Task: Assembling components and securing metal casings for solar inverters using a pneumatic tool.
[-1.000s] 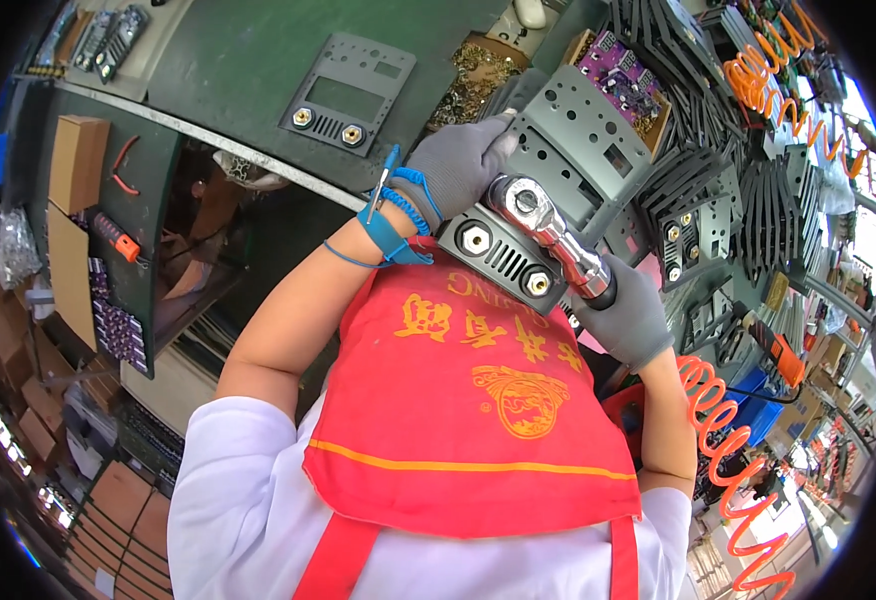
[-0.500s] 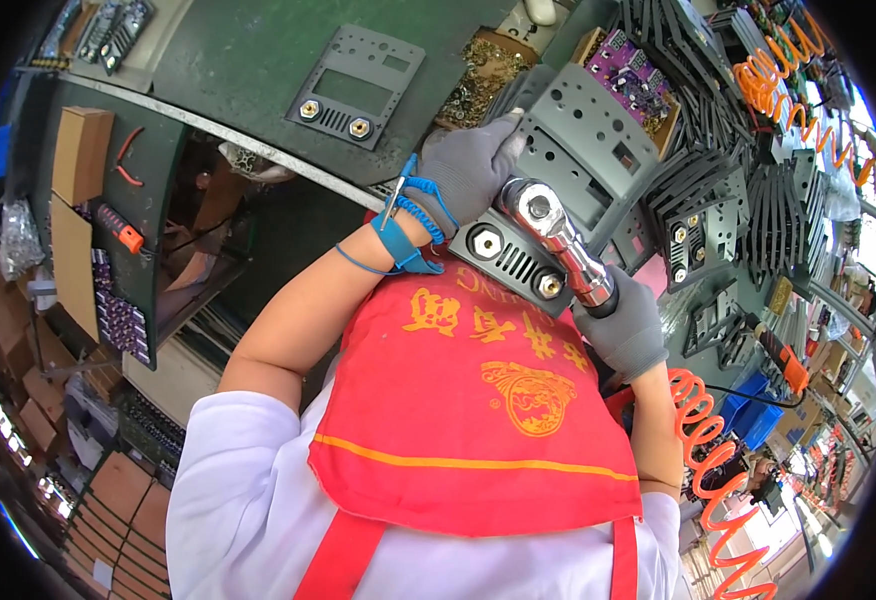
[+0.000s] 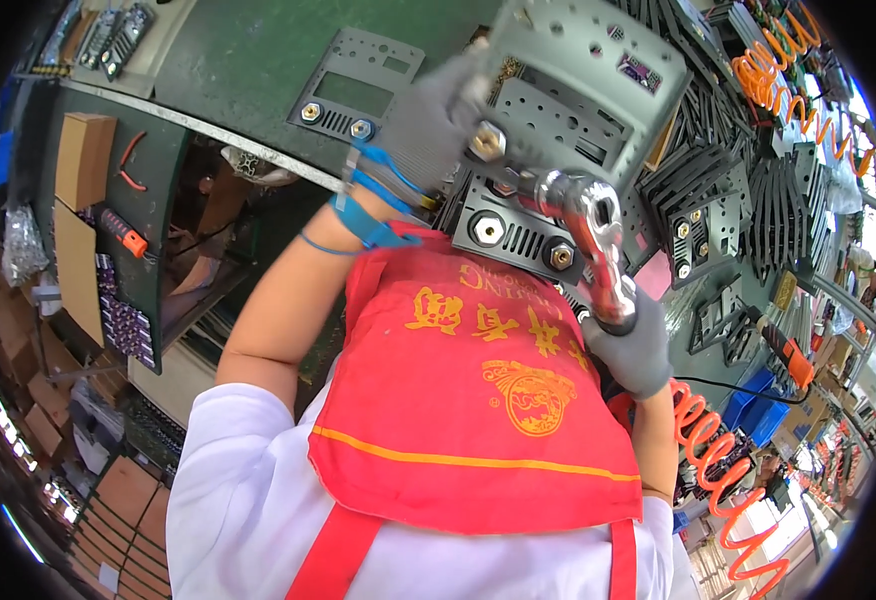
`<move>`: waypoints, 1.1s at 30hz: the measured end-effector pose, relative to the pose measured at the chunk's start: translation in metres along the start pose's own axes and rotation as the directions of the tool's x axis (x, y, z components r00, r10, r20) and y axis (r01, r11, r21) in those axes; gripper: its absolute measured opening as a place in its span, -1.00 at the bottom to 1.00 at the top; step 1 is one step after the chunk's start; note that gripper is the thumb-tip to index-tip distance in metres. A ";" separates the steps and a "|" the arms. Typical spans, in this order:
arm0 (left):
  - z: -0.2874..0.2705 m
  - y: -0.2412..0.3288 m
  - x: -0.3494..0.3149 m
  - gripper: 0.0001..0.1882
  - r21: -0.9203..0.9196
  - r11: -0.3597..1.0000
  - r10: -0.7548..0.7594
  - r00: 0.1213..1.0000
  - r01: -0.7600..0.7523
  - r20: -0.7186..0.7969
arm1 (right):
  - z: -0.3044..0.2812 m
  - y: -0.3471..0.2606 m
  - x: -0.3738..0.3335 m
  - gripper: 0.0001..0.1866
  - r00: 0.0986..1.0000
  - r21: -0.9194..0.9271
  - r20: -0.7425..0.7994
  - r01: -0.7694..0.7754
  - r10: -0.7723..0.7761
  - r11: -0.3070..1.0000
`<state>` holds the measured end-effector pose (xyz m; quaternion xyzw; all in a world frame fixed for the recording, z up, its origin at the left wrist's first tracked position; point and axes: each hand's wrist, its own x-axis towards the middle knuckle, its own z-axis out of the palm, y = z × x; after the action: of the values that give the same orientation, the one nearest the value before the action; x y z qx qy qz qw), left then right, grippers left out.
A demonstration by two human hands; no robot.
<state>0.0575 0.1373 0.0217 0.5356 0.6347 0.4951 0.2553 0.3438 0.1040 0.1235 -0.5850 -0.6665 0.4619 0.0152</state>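
Gripping the grey metal chassis [image 3: 583,85] steady, the left hand [image 3: 428,125] braces it (gloved) while the right hand [image 3: 630,345] clasps the pneumatic ratchet wrench [image 3: 593,235] against a connector nut [image 3: 485,141].

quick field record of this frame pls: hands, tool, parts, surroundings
left hand: grey glove, blue wrist strap; holds the grey perforated metal housing raised
right hand: grey glove, grips the chrome pneumatic ratchet wrench
wrench head: at a nut on the black vented panel under the housing
hose: orange coiled air hose beside the right forearm
bench: another grey faceplate on the green worktop
right side: rows of black panels
clothing: red apron over white sleeves
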 end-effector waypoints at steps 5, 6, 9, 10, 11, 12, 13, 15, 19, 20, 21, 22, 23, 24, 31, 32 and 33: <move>-0.081 -0.063 0.056 -0.59 0.323 0.943 -0.084 0.996 0.084 -0.015 | -0.019 0.012 -0.021 -0.68 0.997 0.023 -0.037 -0.072 0.073 0.997; -0.092 -0.088 0.059 -0.58 0.270 0.953 -0.135 0.991 0.136 -0.020 | -0.020 0.021 -0.024 -0.69 0.993 0.019 -0.058 -0.099 0.099 0.995; -0.116 -0.202 0.050 -0.55 0.288 0.927 -0.231 0.971 0.240 -0.066 | -0.020 0.041 -0.029 -0.71 0.989 0.040 -0.058 -0.132 0.134 0.990; -0.118 -0.230 0.048 -0.54 0.338 0.893 -0.283 0.955 0.297 -0.092 | -0.018 0.044 -0.032 -0.71 0.983 0.033 -0.046 -0.175 0.176 0.984; -0.116 -0.236 0.047 -0.54 0.347 0.891 -0.280 0.956 0.293 -0.089 | -0.016 0.048 -0.036 -0.72 0.976 0.023 -0.031 -0.217 0.218 0.976; -0.112 -0.242 0.046 -0.54 0.398 0.853 -0.346 0.937 0.339 -0.055 | -0.009 0.054 -0.040 -0.73 0.970 0.104 -0.055 -0.229 0.235 0.968; -0.104 -0.238 0.047 -0.55 0.444 0.811 -0.416 0.909 0.380 -0.019 | -0.008 0.056 -0.042 -0.73 0.969 0.108 -0.053 -0.235 0.242 0.966; -0.098 -0.228 0.051 -0.57 0.530 0.770 -0.408 0.913 0.355 -0.018 | -0.007 0.059 -0.045 -0.73 0.968 0.088 -0.008 -0.251 0.252 0.964; -0.099 -0.199 0.057 -0.62 0.877 0.459 -0.303 0.953 0.143 0.003 | -0.005 0.064 -0.049 -0.72 0.966 0.159 -0.064 -0.239 0.251 0.958; -0.098 -0.188 0.059 -0.57 0.895 0.408 -0.318 0.947 0.181 -0.047 | -0.006 0.062 -0.048 -0.72 0.961 0.131 -0.062 -0.258 0.268 0.957; -0.095 -0.178 0.059 -0.51 0.909 0.356 -0.329 0.939 0.218 -0.097 | -0.007 0.061 -0.048 -0.71 0.957 0.104 -0.061 -0.278 0.285 0.955; -0.091 -0.169 0.057 -0.48 0.861 0.426 -0.267 0.948 0.279 -0.175 | -0.005 0.064 -0.049 -0.71 0.959 0.116 -0.061 -0.269 0.278 0.956; -0.080 -0.156 0.051 -0.48 0.859 0.435 -0.271 0.949 0.268 -0.159 | -0.004 0.064 -0.050 -0.71 0.954 0.118 -0.067 -0.285 0.294 0.951; -0.066 -0.141 0.041 -0.52 0.758 0.635 -0.125 0.988 0.147 -0.086 | -0.002 0.064 -0.051 -0.70 0.968 0.070 -0.075 -0.233 0.238 0.970; 0.022 0.004 -0.046 -0.64 0.339 0.933 -0.216 0.942 0.121 0.257 | -0.006 0.058 -0.034 -0.70 0.988 -0.126 -0.081 -0.142 0.133 0.982; 0.023 0.007 -0.047 -0.63 0.342 0.922 -0.272 0.932 0.181 0.239 | -0.008 0.058 -0.032 -0.69 0.993 -0.168 -0.064 -0.106 0.096 0.980; 0.024 0.009 -0.045 -0.63 0.344 0.921 -0.274 0.932 0.184 0.236 | -0.008 0.058 -0.031 -0.68 0.997 -0.210 -0.045 -0.067 0.059 0.975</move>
<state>0.0948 0.1037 0.0113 0.5553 0.7218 0.2728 0.3101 0.4023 0.0777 0.1076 -0.6130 -0.6923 0.3775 -0.0491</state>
